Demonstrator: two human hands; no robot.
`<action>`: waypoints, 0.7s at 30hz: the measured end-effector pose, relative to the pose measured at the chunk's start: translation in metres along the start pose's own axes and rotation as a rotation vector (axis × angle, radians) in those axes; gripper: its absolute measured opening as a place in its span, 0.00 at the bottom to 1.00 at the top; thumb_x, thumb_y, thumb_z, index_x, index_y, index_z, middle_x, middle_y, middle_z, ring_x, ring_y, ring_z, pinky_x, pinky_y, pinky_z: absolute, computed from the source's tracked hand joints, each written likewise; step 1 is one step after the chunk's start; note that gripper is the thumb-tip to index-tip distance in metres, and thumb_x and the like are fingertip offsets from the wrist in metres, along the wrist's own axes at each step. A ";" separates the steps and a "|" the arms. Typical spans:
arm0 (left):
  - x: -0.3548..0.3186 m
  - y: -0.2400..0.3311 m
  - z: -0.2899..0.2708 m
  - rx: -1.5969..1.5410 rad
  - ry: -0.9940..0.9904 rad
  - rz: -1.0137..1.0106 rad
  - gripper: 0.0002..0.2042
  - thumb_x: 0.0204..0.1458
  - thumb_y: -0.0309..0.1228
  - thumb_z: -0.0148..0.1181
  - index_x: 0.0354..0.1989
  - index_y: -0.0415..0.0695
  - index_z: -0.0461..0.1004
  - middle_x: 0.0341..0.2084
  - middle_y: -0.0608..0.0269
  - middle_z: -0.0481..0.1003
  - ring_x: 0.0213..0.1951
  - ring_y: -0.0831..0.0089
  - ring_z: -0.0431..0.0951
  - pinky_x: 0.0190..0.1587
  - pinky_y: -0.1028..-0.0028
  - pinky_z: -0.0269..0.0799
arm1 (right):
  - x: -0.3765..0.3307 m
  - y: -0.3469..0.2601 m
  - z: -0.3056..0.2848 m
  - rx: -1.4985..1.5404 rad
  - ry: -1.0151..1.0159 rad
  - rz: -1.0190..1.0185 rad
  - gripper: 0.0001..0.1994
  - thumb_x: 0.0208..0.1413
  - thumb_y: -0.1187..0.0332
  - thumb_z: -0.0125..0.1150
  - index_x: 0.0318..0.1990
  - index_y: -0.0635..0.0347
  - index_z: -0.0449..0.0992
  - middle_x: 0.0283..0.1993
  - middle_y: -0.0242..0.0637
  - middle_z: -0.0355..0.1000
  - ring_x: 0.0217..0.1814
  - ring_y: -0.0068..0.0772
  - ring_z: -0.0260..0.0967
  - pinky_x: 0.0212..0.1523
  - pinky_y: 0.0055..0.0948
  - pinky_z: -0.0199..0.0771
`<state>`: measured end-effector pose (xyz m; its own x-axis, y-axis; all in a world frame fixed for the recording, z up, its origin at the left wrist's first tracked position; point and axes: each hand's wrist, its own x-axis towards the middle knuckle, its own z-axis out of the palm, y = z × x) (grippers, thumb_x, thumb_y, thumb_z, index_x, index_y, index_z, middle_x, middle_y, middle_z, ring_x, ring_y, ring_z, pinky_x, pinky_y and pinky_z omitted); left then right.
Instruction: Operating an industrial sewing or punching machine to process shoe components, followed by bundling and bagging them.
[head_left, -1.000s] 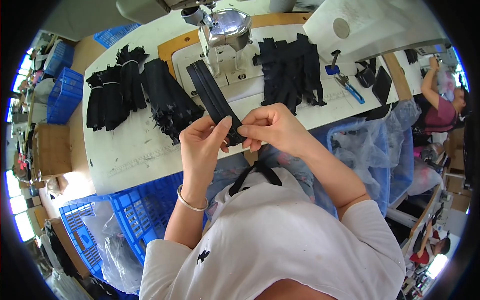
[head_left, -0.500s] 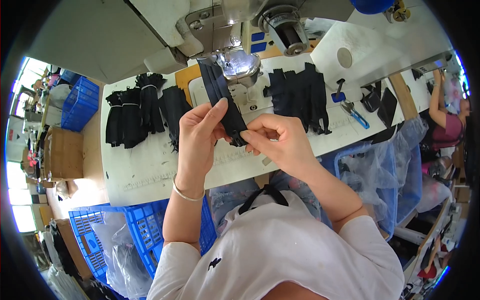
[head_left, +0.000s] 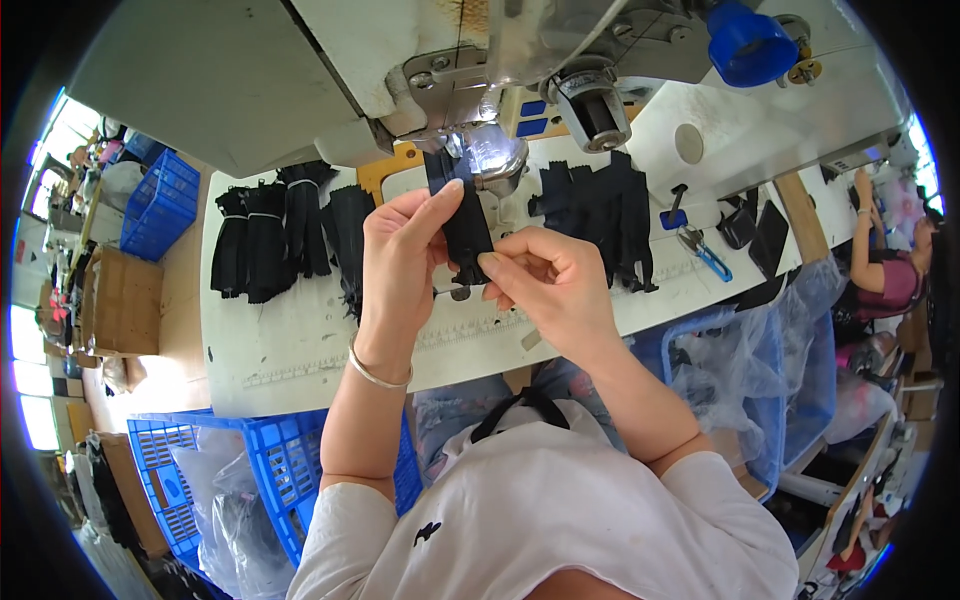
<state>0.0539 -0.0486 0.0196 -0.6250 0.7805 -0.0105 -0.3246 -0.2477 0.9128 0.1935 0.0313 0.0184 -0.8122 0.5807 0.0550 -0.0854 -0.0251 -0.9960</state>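
A black zipper (head_left: pixel 466 225) slants from under the lit head of a sewing machine (head_left: pixel 435 85) down toward me. My left hand (head_left: pixel 400 250), a pale bangle on its wrist, pinches the zipper's left edge, thumb on top. With thumb and fingertips my right hand (head_left: pixel 560 285) grips the lower right corner of the same zipper. The zipper's far end is hidden by the machine. Left of my left hand lie tied bundles of black zippers (head_left: pixel 265 240) and a looser stack (head_left: pixel 347 235). More loose black zippers (head_left: pixel 600 215) are spread beyond my right hand.
On the white table (head_left: pixel 300 345), blue-handled snips (head_left: pixel 712 260) and a dark flat case (head_left: pixel 769 240) lie at the right. A blue crate (head_left: pixel 280 480) with plastic bags stands below left, and a blue bin (head_left: pixel 768 420) below right. Another person (head_left: pixel 885 280) sits far right.
The view has tilted slightly, so the machine and table sit lower in the picture. Both hands keep their hold, and the zipper hangs a little straighter.
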 end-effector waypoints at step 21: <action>-0.025 -0.017 -0.007 -0.121 -0.039 -0.125 0.07 0.57 0.31 0.57 0.32 0.40 0.73 0.24 0.68 0.73 0.24 0.82 0.71 0.27 0.80 0.69 | 0.015 0.006 -0.007 0.015 -0.022 -0.003 0.08 0.57 0.70 0.60 0.33 0.68 0.76 0.24 0.34 0.73 0.26 0.19 0.72 0.26 0.18 0.72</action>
<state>0.0703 -0.0680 0.0020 -0.5474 0.8305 -0.1028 -0.4829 -0.2131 0.8494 0.1844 0.0456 0.0132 -0.8246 0.5625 0.0601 -0.0964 -0.0350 -0.9947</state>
